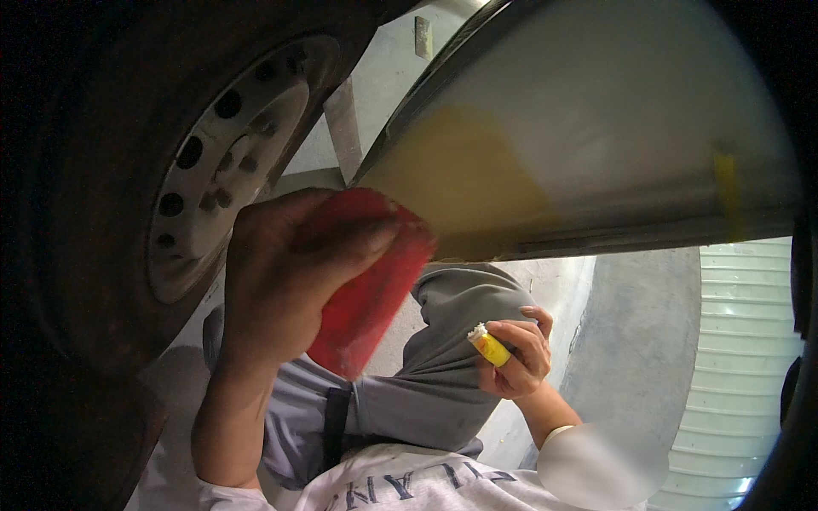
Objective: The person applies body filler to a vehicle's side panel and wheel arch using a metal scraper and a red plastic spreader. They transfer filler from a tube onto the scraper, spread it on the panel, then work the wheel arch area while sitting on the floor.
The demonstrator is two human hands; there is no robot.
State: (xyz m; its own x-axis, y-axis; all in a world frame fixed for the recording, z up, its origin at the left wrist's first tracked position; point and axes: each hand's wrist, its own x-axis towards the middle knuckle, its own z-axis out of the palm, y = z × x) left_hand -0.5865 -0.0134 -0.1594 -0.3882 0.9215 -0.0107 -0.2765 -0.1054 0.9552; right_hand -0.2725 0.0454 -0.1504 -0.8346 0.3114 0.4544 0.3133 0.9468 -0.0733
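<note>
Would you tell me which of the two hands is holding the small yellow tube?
The right hand grips the small yellow tube; the left hand instead holds a flat red plastic spreader.

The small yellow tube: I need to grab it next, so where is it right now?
In the head view, the yellow tube is in the right hand, right of centre, low beside the grey-trousered knee, below the yellowish patch on the pale panel.

A flat red spreader with rounded corners is tilted, its upper edge touching the lower rim of the white car panel by the yellowish filler patch. Below the panel, a small yellow tube with a white tip points up-left.
</note>
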